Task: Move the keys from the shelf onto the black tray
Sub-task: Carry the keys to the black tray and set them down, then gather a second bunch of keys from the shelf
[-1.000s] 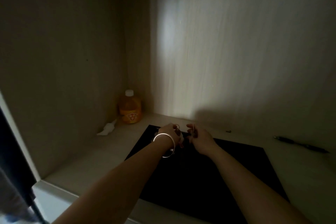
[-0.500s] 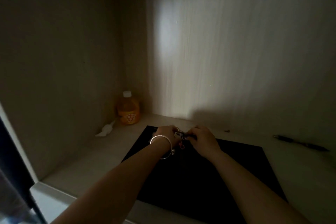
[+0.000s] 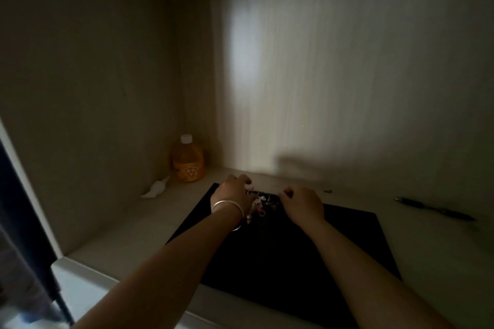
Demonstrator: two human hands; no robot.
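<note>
Both hands over far edge of black tray [image 3: 334, 248]; left hand [image 3: 232, 193] and right hand [image 3: 303, 204] curled on bunch of keys [image 3: 260, 201] stretched between them; bangle [image 3: 228, 207] on left wrist

Likely a home — dim cupboard shelf [image 3: 112, 243].

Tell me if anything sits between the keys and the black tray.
Nothing visible does. Both hands, left hand and right hand, hold the keys over the far edge of the black tray. The bottle and pen lie off to the sides.
</note>
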